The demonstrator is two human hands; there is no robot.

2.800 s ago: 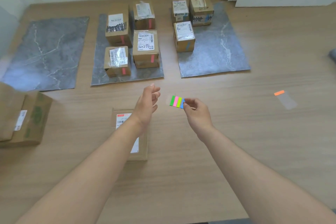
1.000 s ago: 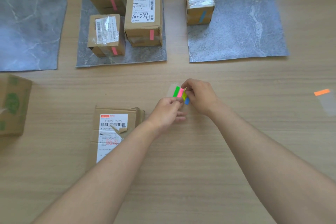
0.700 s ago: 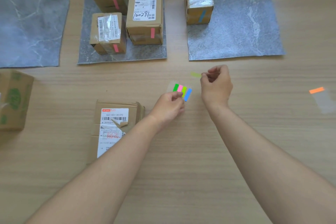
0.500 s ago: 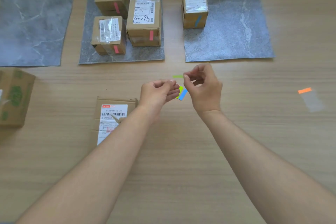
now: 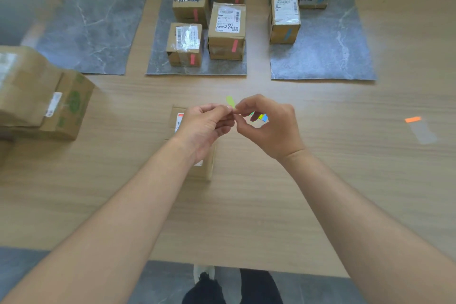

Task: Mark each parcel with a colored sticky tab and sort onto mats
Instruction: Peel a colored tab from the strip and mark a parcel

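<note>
My left hand [image 5: 204,128] and my right hand [image 5: 271,126] meet fingertip to fingertip above the table, both pinching a yellow-green sticky tab [image 5: 230,101] that points up and away. The pad of colored tabs [image 5: 262,117] shows through the curl of my right fingers; I cannot tell whether it is held or lying on the table. A flat cardboard parcel [image 5: 206,170] with a white label lies under my left wrist, mostly hidden. Three grey mats lie beyond: the left mat [image 5: 93,24] bare, the middle mat [image 5: 158,61] with pink-tabbed boxes, the right mat [image 5: 333,57] with blue-tabbed boxes.
Stacked unsorted parcels [image 5: 39,91] sit at the left edge of the wooden table [image 5: 246,217]. A clear strip with an orange tab [image 5: 417,126] lies at the right. The table's front edge runs below my forearms, with my feet on the floor beneath.
My right hand peeled the yellow-green tab off the pad and brought it back to my left fingertips. The pad moved from my left fingers to beneath my right hand. The view tilted upward.
</note>
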